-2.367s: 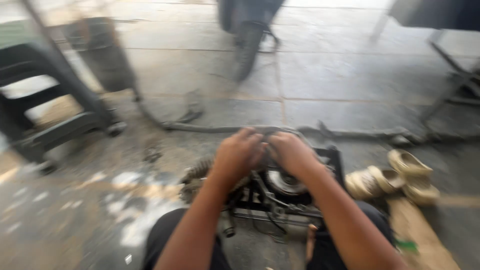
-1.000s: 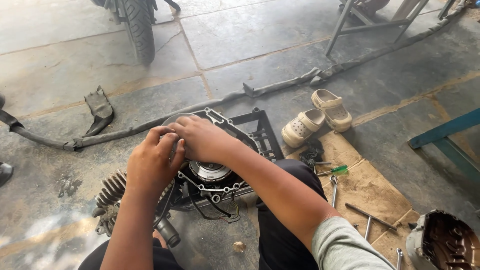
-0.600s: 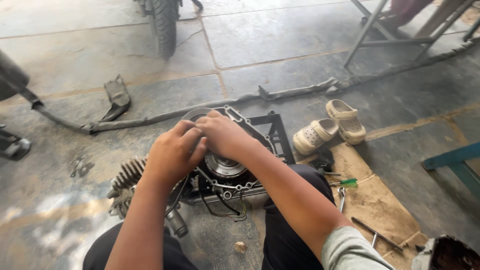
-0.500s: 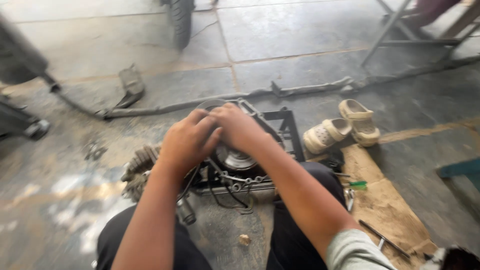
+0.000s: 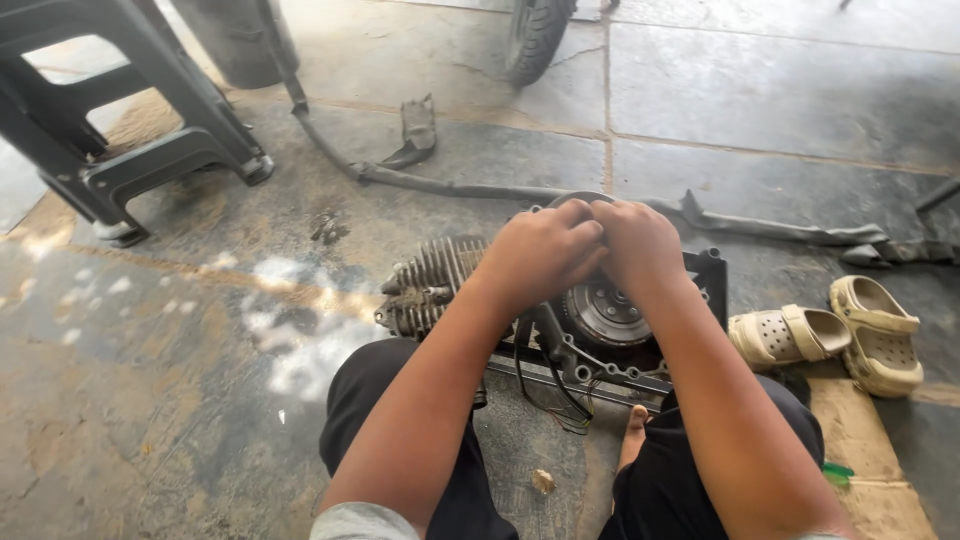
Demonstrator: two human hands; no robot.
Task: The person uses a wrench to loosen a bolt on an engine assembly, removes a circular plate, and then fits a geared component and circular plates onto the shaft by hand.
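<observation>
Knees in dark trousers frame the bottom edge of the view. Between them, on the stone floor (image 5: 150, 400), lies a small engine (image 5: 600, 320) with its round rotor facing up and cooling fins (image 5: 430, 275) at its left end. Both hands rest on its far rim, touching each other: the left hand (image 5: 540, 250) and the right hand (image 5: 640, 245) have fingers curled down over something there, but what they grip is hidden. Pale clogs (image 5: 830, 335) stand near the right edge. Farther away a long dark strip (image 5: 450, 185) crosses the floor, then a plastic stool (image 5: 120, 110) at the far left corner and a tyre (image 5: 535, 35).
</observation>
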